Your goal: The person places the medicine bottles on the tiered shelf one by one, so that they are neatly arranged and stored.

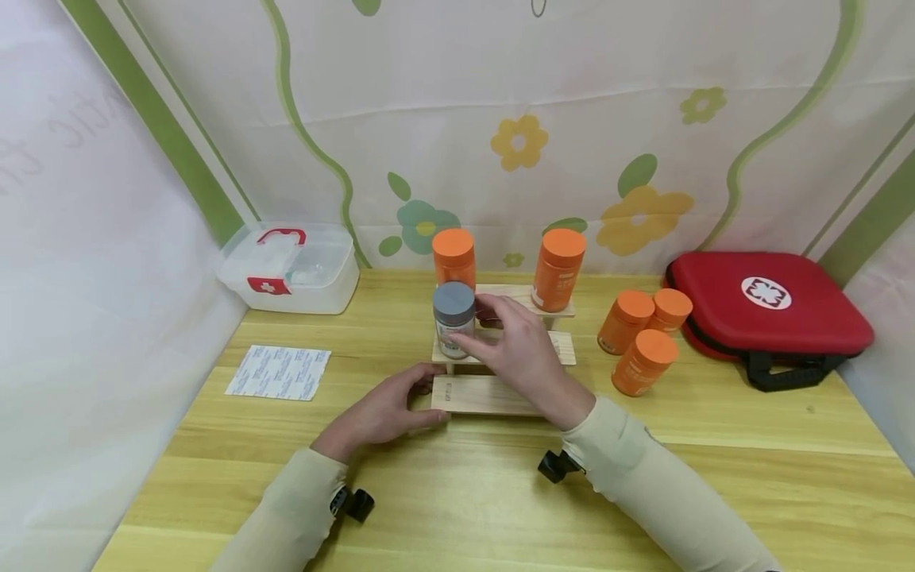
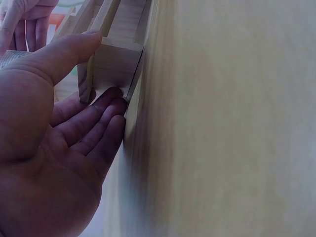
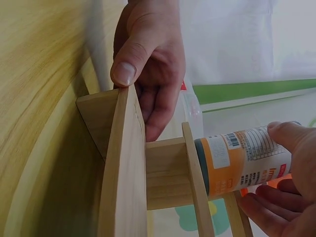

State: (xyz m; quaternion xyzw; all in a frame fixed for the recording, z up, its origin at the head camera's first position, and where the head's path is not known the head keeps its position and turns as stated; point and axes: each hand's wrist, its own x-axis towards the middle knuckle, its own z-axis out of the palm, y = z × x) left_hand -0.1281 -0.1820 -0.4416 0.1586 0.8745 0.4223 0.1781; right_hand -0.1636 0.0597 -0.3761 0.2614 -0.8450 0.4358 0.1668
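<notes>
A three-tier wooden step rack [image 1: 486,395] stands on the table. My left hand [image 1: 382,409] grips the left end of its lowest step, thumb along the front edge and fingers curled at the end, as the left wrist view shows. On the left of the middle step is a grey-capped bottle [image 1: 454,318] with a printed label. My right hand [image 1: 525,349] holds this bottle from the right, thumb on one side and fingers on the other. In the right wrist view the bottle's base [image 3: 202,168] meets the step. Two orange bottles [image 1: 560,270] stand on the top step.
Several orange bottles [image 1: 645,363] are grouped right of the rack, beside a red first-aid case [image 1: 772,306] with a black handle. At the back left sits a clear plastic box [image 1: 314,290] with a red handle. A printed white sheet [image 1: 279,372] lies before it.
</notes>
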